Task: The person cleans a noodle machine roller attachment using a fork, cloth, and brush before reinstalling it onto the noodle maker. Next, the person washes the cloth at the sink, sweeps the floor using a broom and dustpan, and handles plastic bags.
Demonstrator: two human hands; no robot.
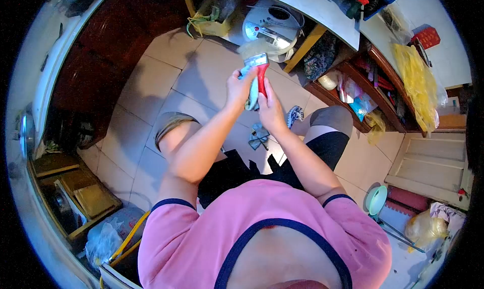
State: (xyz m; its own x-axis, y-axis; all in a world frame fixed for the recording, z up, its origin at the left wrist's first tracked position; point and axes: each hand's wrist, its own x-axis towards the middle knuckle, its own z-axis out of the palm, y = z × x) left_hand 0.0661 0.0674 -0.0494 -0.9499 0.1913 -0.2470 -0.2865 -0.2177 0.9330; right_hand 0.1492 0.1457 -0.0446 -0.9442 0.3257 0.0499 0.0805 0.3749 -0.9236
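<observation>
Left hand [242,89] clenched around pale green cloth [253,93], cloth against side of brush [262,77]. Brush held above tile floor [161,62], bristles toward white appliance [269,24]. Right hand [271,110] grasping lower end of brush's red handle.

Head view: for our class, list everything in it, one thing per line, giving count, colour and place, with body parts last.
Brush: one, red handle, between the hands
Cloth: one, pale green, against the brush
Appliance: one, white, top centre
Plant: one, green, left of the appliance
Shelf unit: one, brown, upper right
Small items: too many to count, mixed, on the shelves
Bag: one, yellow, right
Bowl: one, pale green, lower right
Floor tiles: many, pale, middle
Shirt: one, pink, bottom centre
Left hand: one, bare, at the cloth
Right hand: one, bare, at the handle
</observation>
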